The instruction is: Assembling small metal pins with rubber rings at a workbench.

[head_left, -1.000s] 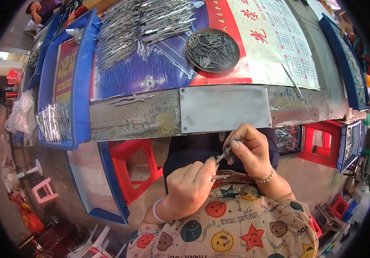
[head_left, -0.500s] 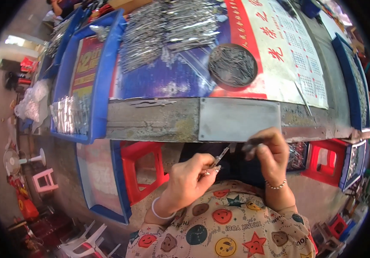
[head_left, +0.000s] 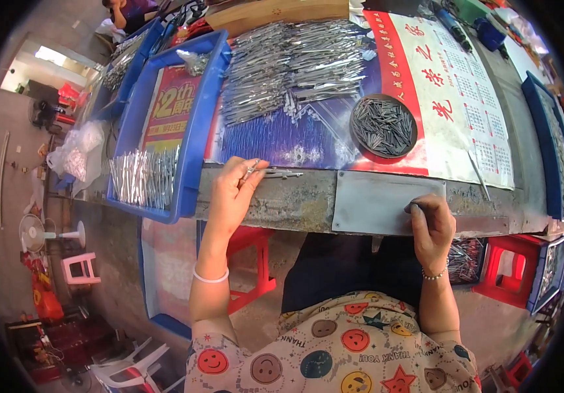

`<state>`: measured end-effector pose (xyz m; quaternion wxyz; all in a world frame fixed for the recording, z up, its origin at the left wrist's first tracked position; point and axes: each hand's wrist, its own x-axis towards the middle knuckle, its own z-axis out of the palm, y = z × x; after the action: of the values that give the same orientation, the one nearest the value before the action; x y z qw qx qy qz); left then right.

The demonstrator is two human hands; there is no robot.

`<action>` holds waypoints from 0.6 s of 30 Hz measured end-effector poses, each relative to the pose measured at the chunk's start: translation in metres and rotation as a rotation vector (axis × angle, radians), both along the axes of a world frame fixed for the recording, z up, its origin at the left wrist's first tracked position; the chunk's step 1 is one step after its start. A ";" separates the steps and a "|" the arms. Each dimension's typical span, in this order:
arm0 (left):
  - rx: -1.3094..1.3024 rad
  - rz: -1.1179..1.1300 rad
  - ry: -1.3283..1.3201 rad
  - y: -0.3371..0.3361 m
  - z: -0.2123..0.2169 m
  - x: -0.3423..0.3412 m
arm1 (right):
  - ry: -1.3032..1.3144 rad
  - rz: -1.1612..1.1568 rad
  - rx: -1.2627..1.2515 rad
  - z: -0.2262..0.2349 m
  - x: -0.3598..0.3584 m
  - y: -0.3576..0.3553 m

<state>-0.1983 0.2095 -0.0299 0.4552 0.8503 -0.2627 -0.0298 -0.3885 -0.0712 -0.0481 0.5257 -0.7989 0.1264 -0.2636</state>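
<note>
Reaching out to the front edge of the worn grey counter (head_left: 295,203), the left hand (head_left: 236,190) has its grip pinched together on a small silvery metal clip (head_left: 252,169), held just above a few like pieces lying there. Right hand (head_left: 431,223) rests fingertips-down on the flat grey metal plate (head_left: 380,203), curled; whether it holds anything I cannot tell. Setting the piece down cleanly seems to be the step, calling for a gentle release.
</note>
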 end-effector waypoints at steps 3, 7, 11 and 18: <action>0.150 -0.027 -0.029 0.001 -0.004 0.013 | -0.016 0.016 -0.046 -0.001 0.001 0.000; 0.240 -0.082 0.046 0.000 0.004 0.021 | -0.004 0.007 -0.093 0.000 0.001 0.001; 0.377 -0.259 0.005 -0.004 0.015 0.023 | -0.021 -0.006 -0.135 -0.001 0.002 0.002; 0.359 -0.234 -0.041 -0.002 0.014 0.018 | -0.008 -0.021 -0.177 0.006 0.002 0.002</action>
<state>-0.1806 0.2076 -0.0163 0.2843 0.8819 -0.3592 -0.1112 -0.3860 -0.0693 -0.0424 0.4506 -0.8399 0.1089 -0.2822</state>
